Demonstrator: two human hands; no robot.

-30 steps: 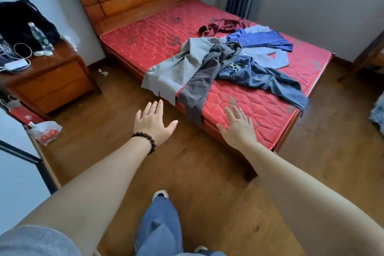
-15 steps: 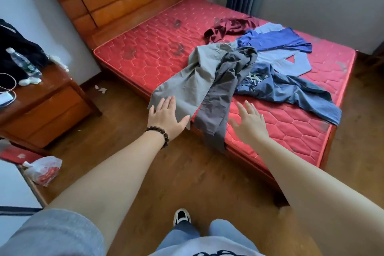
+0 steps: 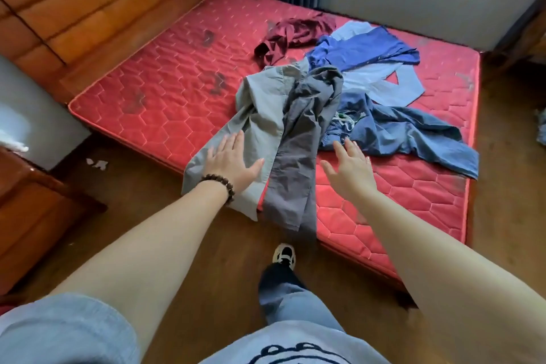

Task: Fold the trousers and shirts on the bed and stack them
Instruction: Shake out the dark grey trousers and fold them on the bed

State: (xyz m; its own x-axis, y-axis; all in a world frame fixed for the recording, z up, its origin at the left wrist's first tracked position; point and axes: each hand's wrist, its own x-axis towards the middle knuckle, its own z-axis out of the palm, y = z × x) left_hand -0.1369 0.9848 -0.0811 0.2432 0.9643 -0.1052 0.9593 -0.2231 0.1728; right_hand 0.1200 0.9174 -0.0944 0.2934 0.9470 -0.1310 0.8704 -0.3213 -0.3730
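Unfolded trousers overhanging bed near edge; left hand, right hand spread, apparently reaching to gather.

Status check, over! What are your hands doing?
Both hands open: left hand over light grey trousers, right hand beside dark grey trousers. Nothing folded.

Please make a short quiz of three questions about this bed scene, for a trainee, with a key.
1. True or false: the left hand grips the light grey trousers.
2. Which garment lies farthest from the person? A) dark grey trousers B) maroon garment C) denim trousers
3. Fill in: the legs of both grey trousers hang over the edge of the ____.

Key:
1. False; its fingers are straight, over the cloth.
2. B.
3. Mattress.
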